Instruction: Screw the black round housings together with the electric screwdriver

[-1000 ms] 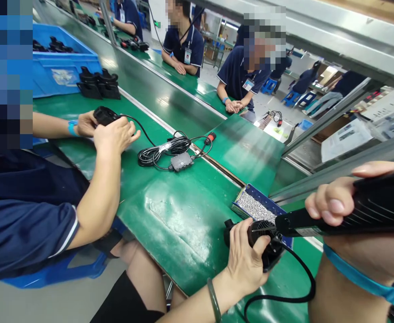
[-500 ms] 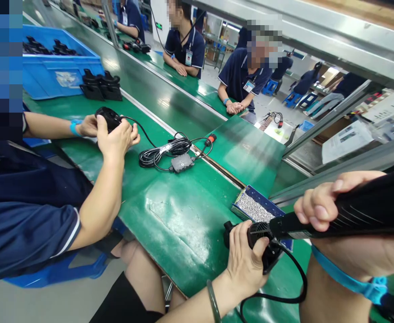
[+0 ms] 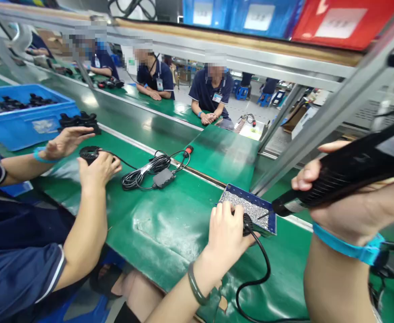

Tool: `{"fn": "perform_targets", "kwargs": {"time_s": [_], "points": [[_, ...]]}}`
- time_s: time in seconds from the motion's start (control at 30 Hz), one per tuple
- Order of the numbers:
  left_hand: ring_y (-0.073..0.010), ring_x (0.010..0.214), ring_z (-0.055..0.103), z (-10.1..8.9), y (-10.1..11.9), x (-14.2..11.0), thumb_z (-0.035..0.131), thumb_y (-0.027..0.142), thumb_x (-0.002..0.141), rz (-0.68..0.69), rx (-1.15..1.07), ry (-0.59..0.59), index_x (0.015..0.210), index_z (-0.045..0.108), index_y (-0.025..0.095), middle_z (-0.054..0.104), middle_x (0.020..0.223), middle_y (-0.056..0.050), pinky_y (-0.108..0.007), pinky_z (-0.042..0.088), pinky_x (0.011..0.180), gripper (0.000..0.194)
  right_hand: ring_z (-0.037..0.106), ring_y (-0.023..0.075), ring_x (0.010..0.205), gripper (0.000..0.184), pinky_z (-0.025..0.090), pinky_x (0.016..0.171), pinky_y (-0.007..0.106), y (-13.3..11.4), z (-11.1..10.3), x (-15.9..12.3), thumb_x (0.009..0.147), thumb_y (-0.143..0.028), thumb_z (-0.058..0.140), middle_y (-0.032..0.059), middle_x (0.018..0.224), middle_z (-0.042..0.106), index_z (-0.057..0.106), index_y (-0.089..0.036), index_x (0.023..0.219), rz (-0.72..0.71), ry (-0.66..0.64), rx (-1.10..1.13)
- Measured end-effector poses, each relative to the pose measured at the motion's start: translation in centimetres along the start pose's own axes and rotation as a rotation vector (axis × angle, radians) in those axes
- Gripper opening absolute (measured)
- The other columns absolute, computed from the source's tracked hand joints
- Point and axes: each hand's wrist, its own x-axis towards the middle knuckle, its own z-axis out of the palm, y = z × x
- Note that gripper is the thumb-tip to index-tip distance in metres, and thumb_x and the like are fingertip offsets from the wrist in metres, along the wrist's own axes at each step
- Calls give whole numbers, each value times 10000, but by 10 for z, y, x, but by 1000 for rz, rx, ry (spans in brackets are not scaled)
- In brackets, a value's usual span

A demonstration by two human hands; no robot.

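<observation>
My right hand is wrapped round a black electric screwdriver, whose thin bit points left over a blue tray of small silvery screws. My left hand grips a black corded housing just in front of that tray. The fingers cover most of the housing; a ribbed round end shows. From it a thick black cable curves down across the green work surface. The bit is apart from the housing.
At left, a co-worker's hands handle another black corded part. A coiled cable with a grey box lies mid-table. A blue bin of black parts stands far left. A metal post rises at right.
The screwdriver has come away from the housing, its bit now over the screws. My left hand has turned the housing and moved it slightly left. The head view has shifted.
</observation>
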Motion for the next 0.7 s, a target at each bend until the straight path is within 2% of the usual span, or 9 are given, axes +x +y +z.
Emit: {"fn": "perform_targets", "kwargs": {"time_s": [0.07,0.13,0.2,0.23,0.33,0.4,0.5,0.6,0.7], "points": [[-329,963,610,-9,-10,8,815,290,692,114,-107,-133,1045,621,178,649,1037,-111,-493,522,839,418,564,160,420,664,403,382,316,3,-4,-4,658,-848,550,23,503,590,722,-214,754,-42,20,49],[-292,1098,621,-16,-27,14,749,154,706,256,-338,-287,1242,558,214,661,1208,-84,-446,505,965,572,555,165,400,694,412,371,309,9,-7,-7,657,-859,543,28,497,600,720,-200,783,5,-25,121],[-258,1225,591,-20,-44,19,721,122,721,344,-525,-412,1386,459,233,611,1363,-68,-398,463,1062,723,553,152,405,719,417,378,287,15,-8,-9,666,-876,521,22,510,607,712,-198,811,46,-78,199],[-259,1260,574,-20,-50,21,744,158,729,358,-568,-443,1419,431,233,589,1401,-73,-395,449,1084,761,553,143,414,719,423,390,277,18,-7,-10,680,-876,511,16,519,607,706,-198,823,58,-96,230],[-298,1243,588,-14,-57,23,860,383,673,344,-542,-396,1404,473,228,615,1370,-97,-425,453,1074,842,537,121,406,700,421,390,249,24,-3,-11,732,-863,473,-3,522,598,689,-205,835,70,-110,304],[-292,1166,633,-7,-55,22,869,438,649,346,-492,-328,1332,549,236,668,1288,-85,-412,484,1030,781,525,123,383,699,407,363,245,26,1,-12,745,-863,453,-3,511,595,684,-208,827,76,-133,327],[-263,1074,668,1,-53,20,814,333,693,385,-453,-255,1250,607,251,705,1204,-54,-375,510,967,600,513,127,365,712,396,346,249,25,3,-14,756,-871,416,-4,495,589,690,-218,821,86,-189,332],[-258,1040,672,3,-53,21,780,265,660,403,-431,-242,1253,602,252,710,1182,-46,-374,513,951,620,507,118,365,712,392,349,243,22,2,-14,775,-866,386,-10,493,584,697,-228,829,80,-219,350],[-256,1011,673,2,-55,23,766,268,648,391,-403,-273,1221,616,243,716,1148,-44,-374,520,925,592,519,115,378,723,401,360,241,21,0,-15,757,-884,372,-14,504,594,691,-240,838,102,-255,349]]}}
